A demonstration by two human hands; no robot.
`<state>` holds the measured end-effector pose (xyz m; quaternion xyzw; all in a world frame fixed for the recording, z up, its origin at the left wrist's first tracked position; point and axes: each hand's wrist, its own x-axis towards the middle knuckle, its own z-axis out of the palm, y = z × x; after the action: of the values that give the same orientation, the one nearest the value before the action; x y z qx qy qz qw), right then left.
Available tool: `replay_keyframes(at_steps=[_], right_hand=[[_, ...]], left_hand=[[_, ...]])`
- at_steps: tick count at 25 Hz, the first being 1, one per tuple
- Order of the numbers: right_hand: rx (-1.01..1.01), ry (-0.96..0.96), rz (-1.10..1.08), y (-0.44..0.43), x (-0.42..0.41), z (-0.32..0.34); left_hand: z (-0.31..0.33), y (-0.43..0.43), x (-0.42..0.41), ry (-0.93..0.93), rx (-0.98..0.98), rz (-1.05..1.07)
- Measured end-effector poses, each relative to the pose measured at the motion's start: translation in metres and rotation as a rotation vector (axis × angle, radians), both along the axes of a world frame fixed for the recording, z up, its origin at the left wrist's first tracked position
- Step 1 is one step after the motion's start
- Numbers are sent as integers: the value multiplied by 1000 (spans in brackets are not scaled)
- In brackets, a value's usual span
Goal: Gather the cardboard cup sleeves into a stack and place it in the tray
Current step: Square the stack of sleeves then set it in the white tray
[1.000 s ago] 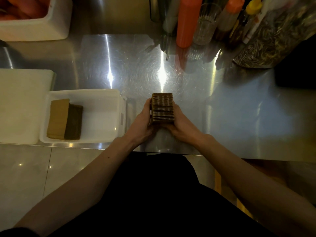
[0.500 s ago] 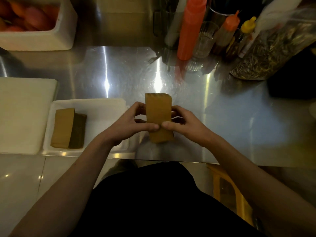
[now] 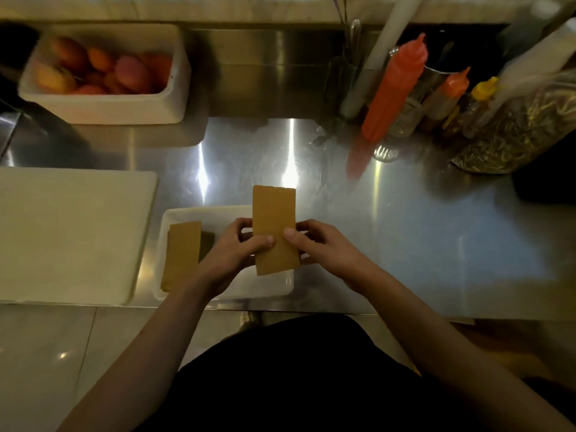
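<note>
Far left: white bin (image 3: pixel 103 106) of reddish and orange fruit (image 3: pixel 103 70), set on the steel counter (image 3: pixel 420 232). Nearer, at the left edge: pale cutting board (image 3: pixel 68 235), flat. Just right of the board: white tray (image 3: pixel 174 216), holding a stack of brown cardboard sleeves (image 3: pixel 182 254) in its left part, a darker pile just beside it on the right. Left hand (image 3: pixel 230 254) over the tray, gripping the left edge of the held stack of cup sleeves (image 3: pixel 274 229), thumb on the broad face, fingers curled behind. Held stack raised above the tray's right end, broad brown face up, long side running near to far. Right hand (image 3: pixel 324 251) clamped on the right edge of the same stack, thumb on the face beside the left thumb. Far right: red squeeze bottle (image 3: pixel 392 92), an orange-capped bottle (image 3: pixel 448 95), a yellow-capped bottle (image 3: pixel 480 95), and a clear bag of dried material (image 3: pixel 517 132) against the back of the counter.
</note>
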<state>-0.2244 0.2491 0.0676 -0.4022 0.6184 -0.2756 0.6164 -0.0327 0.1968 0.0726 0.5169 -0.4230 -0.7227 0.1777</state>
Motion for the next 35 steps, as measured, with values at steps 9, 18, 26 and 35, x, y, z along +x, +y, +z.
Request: replay_keyframes(at_steps=[9, 18, 26, 35], right_hand=[[32, 163, -329, 7, 29, -32], [40, -29, -311, 9, 33, -40], [57, 24, -303, 6, 34, -41], [58, 44, -283, 3, 33, -42]], left_hand=[[-53, -12, 39, -163, 194, -46], [-65, -18, 18, -262, 157, -151], [-62, -11, 14, -185, 84, -219], [-53, -1, -5, -186, 15, -232]])
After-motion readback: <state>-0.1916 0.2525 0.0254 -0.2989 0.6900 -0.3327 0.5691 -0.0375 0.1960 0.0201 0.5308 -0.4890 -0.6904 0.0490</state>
